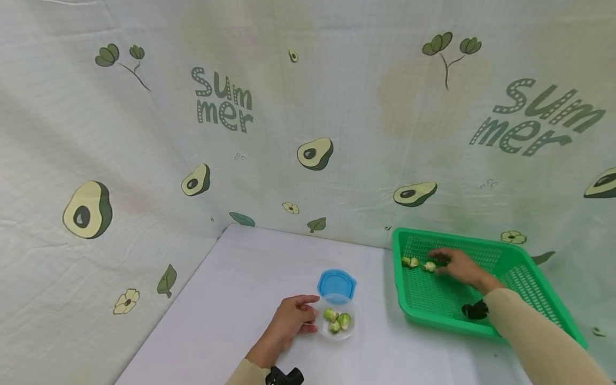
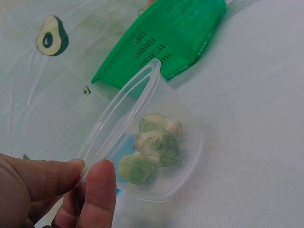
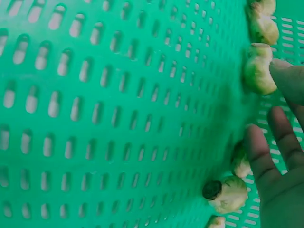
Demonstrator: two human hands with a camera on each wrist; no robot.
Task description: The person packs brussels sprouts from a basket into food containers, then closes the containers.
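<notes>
My left hand pinches the rim of a clear plastic tub between thumb and fingers. Three green Brussels sprouts lie at the bottom of it. Over at the right, my right hand reaches down inside a green plastic basket. Several more Brussels sprouts lie along the basket's wall. In the right wrist view, the fingers are spread apart, and the thumb tip is right at one pale sprout. Part of the right hand falls outside that view.
A blue lid lies on the white table just behind the tub. The basket's raised walls surround the right hand. Behind the table hangs a cloth printed with avocados, and it continues along the left side.
</notes>
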